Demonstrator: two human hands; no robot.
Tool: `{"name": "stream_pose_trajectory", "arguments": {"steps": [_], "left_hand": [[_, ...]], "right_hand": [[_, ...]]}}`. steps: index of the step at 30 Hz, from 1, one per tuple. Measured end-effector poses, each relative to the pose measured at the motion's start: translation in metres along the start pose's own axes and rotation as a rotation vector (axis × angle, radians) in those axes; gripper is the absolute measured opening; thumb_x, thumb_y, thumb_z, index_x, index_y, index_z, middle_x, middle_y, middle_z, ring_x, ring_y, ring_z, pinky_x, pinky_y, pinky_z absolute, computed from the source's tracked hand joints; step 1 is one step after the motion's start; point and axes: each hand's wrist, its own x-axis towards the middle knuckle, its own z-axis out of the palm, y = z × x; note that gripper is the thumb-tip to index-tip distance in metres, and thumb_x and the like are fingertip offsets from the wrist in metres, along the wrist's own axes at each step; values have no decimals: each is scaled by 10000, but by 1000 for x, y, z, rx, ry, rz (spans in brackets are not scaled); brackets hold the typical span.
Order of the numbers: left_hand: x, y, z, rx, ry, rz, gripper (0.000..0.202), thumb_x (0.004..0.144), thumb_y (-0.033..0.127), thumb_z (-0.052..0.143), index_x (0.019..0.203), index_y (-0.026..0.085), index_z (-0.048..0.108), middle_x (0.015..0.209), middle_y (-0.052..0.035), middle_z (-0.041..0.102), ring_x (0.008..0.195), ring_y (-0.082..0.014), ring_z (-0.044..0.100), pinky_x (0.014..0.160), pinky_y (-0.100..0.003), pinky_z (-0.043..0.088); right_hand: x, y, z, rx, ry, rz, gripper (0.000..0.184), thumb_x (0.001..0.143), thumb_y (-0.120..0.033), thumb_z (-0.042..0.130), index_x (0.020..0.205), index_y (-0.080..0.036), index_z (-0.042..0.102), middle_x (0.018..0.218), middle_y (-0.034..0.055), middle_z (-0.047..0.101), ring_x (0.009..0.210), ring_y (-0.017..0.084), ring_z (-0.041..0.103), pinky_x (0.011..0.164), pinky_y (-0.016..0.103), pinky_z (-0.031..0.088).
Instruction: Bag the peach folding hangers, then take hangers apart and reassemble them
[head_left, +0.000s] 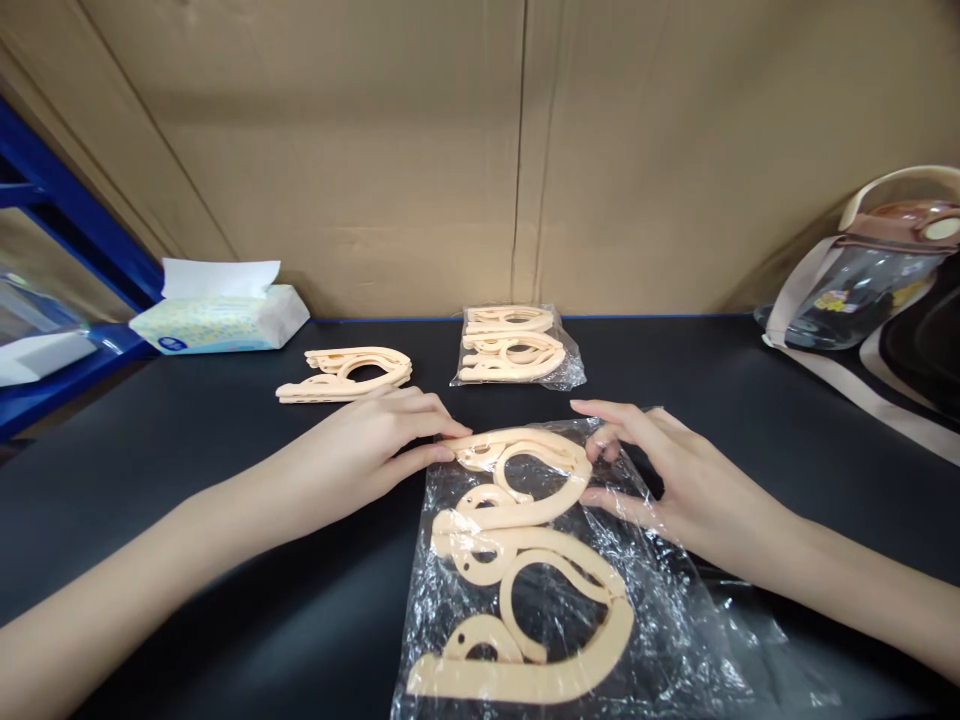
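Note:
Two peach-coloured folding clothes hangers, a far one (551,515) and a near one (577,686), lie folded flat in a clear plastic bag (675,620) in front of me. My left hand (382,435) reaches in from the left, its thumb and fingertips pinched on the straight end of the far hanger at the bag's edge. At that hanger's rounded end is my right hand (660,470). Its index finger is stretched out, its thumb is apart and rests by the hanger's edge, and the other fingers are curled against the film.
A bagged set of hangers (514,345) lies at the back middle, with loose stacked hangers (352,375) left of it. A tissue pack (217,310) stands back left near a blue frame (67,220). A strapped water bottle (862,285) stands back right. Cardboard (375,150) rises behind the black table (187,420).

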Motion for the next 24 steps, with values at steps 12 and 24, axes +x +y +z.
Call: {"name": "stream_pose_trajectory", "arguments": {"steps": [12, 24], "left_hand": [[-2, -10, 0, 100, 153, -41, 291, 1010, 362, 440, 1145, 246, 670, 1101, -17, 712, 1020, -216, 643, 891, -343, 479], [-4, -7, -8, 94, 147, -205, 234, 953, 372, 510, 971, 273, 721, 931, 12, 758, 803, -207, 681, 685, -286, 478]], "right_hand": [[0, 1, 1, -26, 19, -1, 546, 913, -428, 600, 1394, -295, 378, 998, 31, 696, 873, 221, 636, 807, 398, 500], [1, 0, 0, -72, 34, -15, 524, 908, -446, 594, 1371, -277, 416, 968, 24, 715, 843, 213, 662, 787, 379, 508]]}}
